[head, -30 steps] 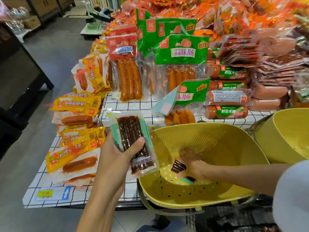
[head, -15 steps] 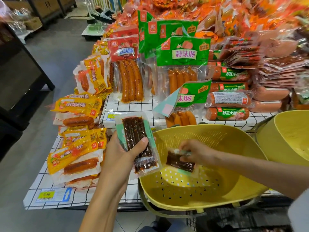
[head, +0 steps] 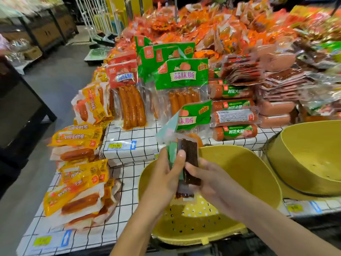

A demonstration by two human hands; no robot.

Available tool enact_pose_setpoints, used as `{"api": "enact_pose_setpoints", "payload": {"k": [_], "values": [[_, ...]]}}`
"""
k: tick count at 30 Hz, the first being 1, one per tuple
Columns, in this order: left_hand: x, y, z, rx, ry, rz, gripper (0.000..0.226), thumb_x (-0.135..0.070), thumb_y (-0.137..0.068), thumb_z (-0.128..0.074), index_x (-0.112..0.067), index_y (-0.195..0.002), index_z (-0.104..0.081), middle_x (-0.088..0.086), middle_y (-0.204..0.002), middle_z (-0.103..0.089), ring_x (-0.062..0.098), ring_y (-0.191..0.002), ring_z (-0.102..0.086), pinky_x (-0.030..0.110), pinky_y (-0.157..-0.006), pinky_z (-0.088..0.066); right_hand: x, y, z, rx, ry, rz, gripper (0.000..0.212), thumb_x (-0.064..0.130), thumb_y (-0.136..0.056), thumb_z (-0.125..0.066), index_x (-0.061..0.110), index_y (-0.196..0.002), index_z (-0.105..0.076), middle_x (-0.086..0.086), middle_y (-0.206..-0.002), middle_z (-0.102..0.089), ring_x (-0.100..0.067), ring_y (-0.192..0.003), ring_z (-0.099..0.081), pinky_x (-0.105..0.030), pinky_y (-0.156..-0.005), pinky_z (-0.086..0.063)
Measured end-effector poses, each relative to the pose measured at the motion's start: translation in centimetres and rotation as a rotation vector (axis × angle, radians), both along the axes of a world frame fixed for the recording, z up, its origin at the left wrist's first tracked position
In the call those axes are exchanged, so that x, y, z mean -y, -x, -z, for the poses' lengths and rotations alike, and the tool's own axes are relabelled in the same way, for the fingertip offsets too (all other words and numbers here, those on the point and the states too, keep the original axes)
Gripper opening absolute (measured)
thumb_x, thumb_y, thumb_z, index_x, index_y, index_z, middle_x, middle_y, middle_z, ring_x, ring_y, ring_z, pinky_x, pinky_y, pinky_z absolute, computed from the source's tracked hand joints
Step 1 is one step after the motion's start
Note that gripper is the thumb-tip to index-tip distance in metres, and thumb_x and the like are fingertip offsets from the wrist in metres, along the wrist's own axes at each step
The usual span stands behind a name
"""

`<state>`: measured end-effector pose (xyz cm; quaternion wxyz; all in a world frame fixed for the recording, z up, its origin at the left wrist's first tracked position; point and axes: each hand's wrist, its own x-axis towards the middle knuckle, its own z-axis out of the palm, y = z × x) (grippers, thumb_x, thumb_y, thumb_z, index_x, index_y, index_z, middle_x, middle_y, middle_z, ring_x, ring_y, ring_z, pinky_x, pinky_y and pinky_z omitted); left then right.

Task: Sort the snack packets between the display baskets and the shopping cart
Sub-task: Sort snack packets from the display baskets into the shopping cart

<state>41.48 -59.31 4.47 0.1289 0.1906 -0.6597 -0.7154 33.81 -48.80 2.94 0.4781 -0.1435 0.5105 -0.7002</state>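
While left hand (head: 163,175) and right hand (head: 209,180) clamp glossy packets (head: 190,159), perhaps two, over perforated yellow basket (head: 239,172)

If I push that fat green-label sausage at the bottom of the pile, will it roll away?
Probably not easily. The bottom sausage is round, so it could roll, but the stacked sausages lie on top, likely pinning it. It looks plump and solid, so it is probably heavy for its size.

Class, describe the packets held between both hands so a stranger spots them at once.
Find the nearer yellow basket. Above it, the left hand and right hand press together clear packets of dark brown strips. Unlike the orange sausages nearby, they look almost black, edged mint green.
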Motion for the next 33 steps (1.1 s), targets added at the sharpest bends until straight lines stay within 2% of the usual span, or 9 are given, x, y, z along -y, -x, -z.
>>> {"api": "enact_pose_setpoints", "payload": {"k": [4,6,11,14,20,24,27,31,33], "values": [[0.0,-0.1,-0.9,0.019,-0.187,0.138,0.045,-0.04,-0.093,-0.039,-0.017,-0.126,-0.058,0.004,-0.118,-0.069,0.019,-0.111,-0.065,0.046,-0.088,-0.056,-1.6,1.2,0.7,0.268,0.142,-0.044,0.05,0.019,-0.079,-0.069,0.004,-0.126,-0.059,-0.02,-0.127,-0.059,-0.031,-0.122,-0.055,-0.052,-0.11,-0.033],[0.1,-0.2,-1.4,0.016,-0.262,0.187,0.041,-0.032,-0.095,-0.039,-0.014,-0.127,-0.058,0.012,-0.119,-0.068,0.027,-0.109,-0.065,0.05,-0.087,-0.055,-2.2,1.6,0.7,0.378,0.214,-0.065,0.052,0.018,-0.075,-0.077,0.003,-0.123,-0.062,-0.019,-0.125,-0.06,-0.03,-0.117,-0.057,-0.051,-0.111,-0.033],[-0.6,-0.2,-1.6,-0.029,-0.176,0.199,0.038,-0.018,-0.091,-0.048,-0.016,-0.128,-0.057,0.022,-0.118,-0.063,0.034,-0.096,-0.063,0.055,-0.081,-0.052,-2.7,2.0,0.8,0.494,0.284,-0.04,0.064,0.012,-0.07,-0.079,-0.006,-0.126,-0.056,-0.024,-0.129,-0.053,-0.034,-0.125,-0.039,-0.054,-0.117,-0.016],[-0.6,-0.1,-1.5,-0.029,-0.163,0.191,0.035,-0.012,-0.094,-0.045,-0.013,-0.126,-0.058,0.017,-0.115,-0.067,0.028,-0.097,-0.066,0.039,-0.078,-0.058,-2.9,2.1,0.5,0.544,0.317,-0.039,0.062,0.009,-0.07,-0.078,-0.006,-0.125,-0.057,-0.022,-0.124,-0.058,-0.034,-0.128,-0.044,-0.052,-0.115,-0.022],[-0.2,0.1,-1.1,0.004,-0.208,0.163,0.031,-0.004,-0.099,-0.037,-0.009,-0.118,-0.061,0.021,-0.109,-0.069,0.025,-0.089,-0.068,0.04,-0.074,-0.058,-3.2,2.1,0.2,0.651,0.385,-0.049,0.055,0.003,-0.076,-0.073,-0.006,-0.127,-0.055,-0.023,-0.137,-0.049,-0.036,-0.129,-0.046,-0.056,-0.113,-0.023],[-0.3,0.7,-0.6,0.048,-0.063,0.002,0.039,0.008,-0.094,-0.036,-0.017,-0.116,-0.056,0.023,-0.108,-0.067,0.037,-0.099,-0.065,0.06,-0.088,-0.05,-3.4,2.2,0.3,0.577,0.343,-0.062,0.047,0.006,-0.076,-0.075,-0.004,-0.121,-0.062,-0.02,-0.123,-0.06,-0.031,-0.114,-0.058,-0.047,-0.104,-0.042],[-0.3,0.9,-0.2,0.032,0.049,0.013,0.044,0.009,-0.091,-0.045,-0.027,-0.116,-0.052,0.006,-0.107,-0.071,0.027,-0.104,-0.066,0.048,-0.093,-0.052,-3.3,2.0,0.4,0.388,0.236,-0.091,0.04,0.011,-0.09,-0.057,0.001,-0.129,-0.056,-0.023,-0.133,-0.053,-0.034,-0.12,-0.054,-0.048,-0.104,-0.042],[0.1,0.8,0.0,0.001,0.011,0.114,0.051,0.008,-0.08,-0.065,-0.026,-0.116,-0.052,-0.007,-0.102,-0.073,0.011,-0.096,-0.069,0.023,-0.077,-0.057,-3.4,2.2,1.2,0.33,0.248,-0.105,0.04,0.013,-0.097,-0.048,0.003,-0.136,-0.048,-0.024,-0.141,-0.045,-0.036,-0.13,-0.044,-0.048,-0.108,-0.037],[0.1,1.0,0.1,0.006,0.026,0.143,0.061,0.018,-0.073,-0.068,-0.022,-0.116,-0.052,-0.006,-0.101,-0.073,0.011,-0.094,-0.07,0.023,-0.074,-0.056,-3.6,2.3,1.6,0.318,0.288,-0.114,0.041,0.013,-0.099,-0.047,0.001,-0.138,-0.043,-0.024,-0.141,-0.045,-0.035,-0.13,-0.045,-0.047,-0.106,-0.04]]}}
